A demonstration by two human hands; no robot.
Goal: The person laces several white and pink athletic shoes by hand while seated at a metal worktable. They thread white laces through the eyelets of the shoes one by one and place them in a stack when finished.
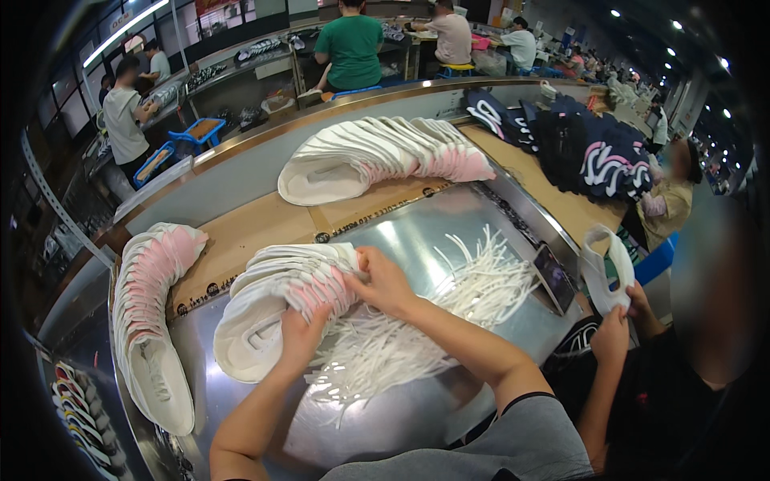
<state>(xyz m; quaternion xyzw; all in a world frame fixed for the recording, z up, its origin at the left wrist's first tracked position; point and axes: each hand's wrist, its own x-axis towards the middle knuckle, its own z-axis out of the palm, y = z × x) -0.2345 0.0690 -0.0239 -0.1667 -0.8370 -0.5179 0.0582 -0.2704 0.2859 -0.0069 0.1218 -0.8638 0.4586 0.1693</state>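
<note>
In front of me a stack of nested white shoe uppers (255, 321) with pink parts lies on the metal tabletop. My left hand (303, 333) grips its near side, the thumb against the pink part. My right hand (383, 280) is closed on the pink end at the far right of the same stack; some of its fingers are hidden. A loose heap of white laces (481, 280) spreads beside and under my right forearm. Another row of nested uppers (148, 321) curves along the table's left edge, and a further row of uppers (377, 160) lies at the back.
Brown cardboard (265, 224) covers the table's back part. A phone (553, 276) leans at the right edge. Close on my right, a co-worker's hands (613, 333) hold a white upper (607, 268). Dark uppers (589, 148) are piled at the far right. Other people work at benches behind.
</note>
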